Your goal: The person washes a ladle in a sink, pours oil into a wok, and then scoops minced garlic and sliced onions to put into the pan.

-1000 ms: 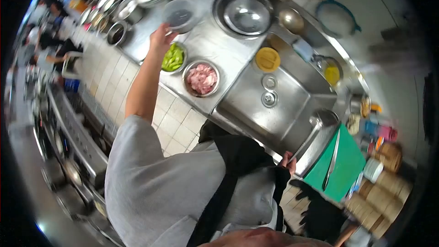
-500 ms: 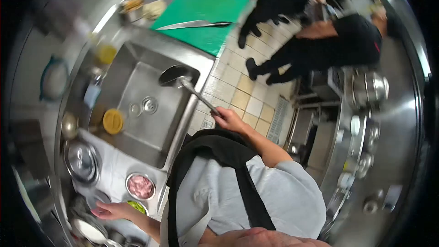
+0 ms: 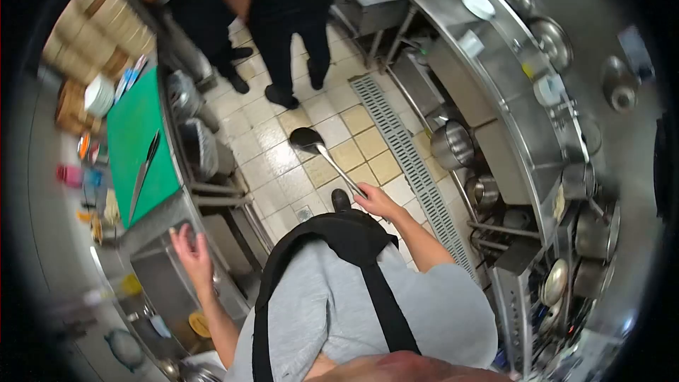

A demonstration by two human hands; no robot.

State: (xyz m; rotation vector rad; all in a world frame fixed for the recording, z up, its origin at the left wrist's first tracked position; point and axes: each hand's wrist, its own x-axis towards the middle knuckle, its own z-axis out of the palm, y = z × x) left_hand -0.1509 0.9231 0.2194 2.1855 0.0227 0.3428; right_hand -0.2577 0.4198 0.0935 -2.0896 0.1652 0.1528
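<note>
My right hand [image 3: 376, 202] is closed around the handle end of a long metal ladle [image 3: 307, 141], its dark round bowl held out over the tiled floor. My left hand [image 3: 192, 258] is raised with fingers spread, over the near edge of the steel sink [image 3: 159, 269], and nothing shows in it. Beyond that hand, a knife [image 3: 143, 175] with a black handle lies on a green cutting board [image 3: 131, 131].
Two people in dark clothes [image 3: 286, 0] stand on the floor ahead. To the right, a steel counter [image 3: 488, 64] carries pans and a white bowl [image 3: 478, 4], with a pot [image 3: 453, 145] on the shelf below. A floor drain grate [image 3: 403, 152] runs alongside it.
My view has turned right, from the sink toward the aisle. The ladle has swung from over the sink to over the floor. My left hand has left the small bowls and risen beside the sink.
</note>
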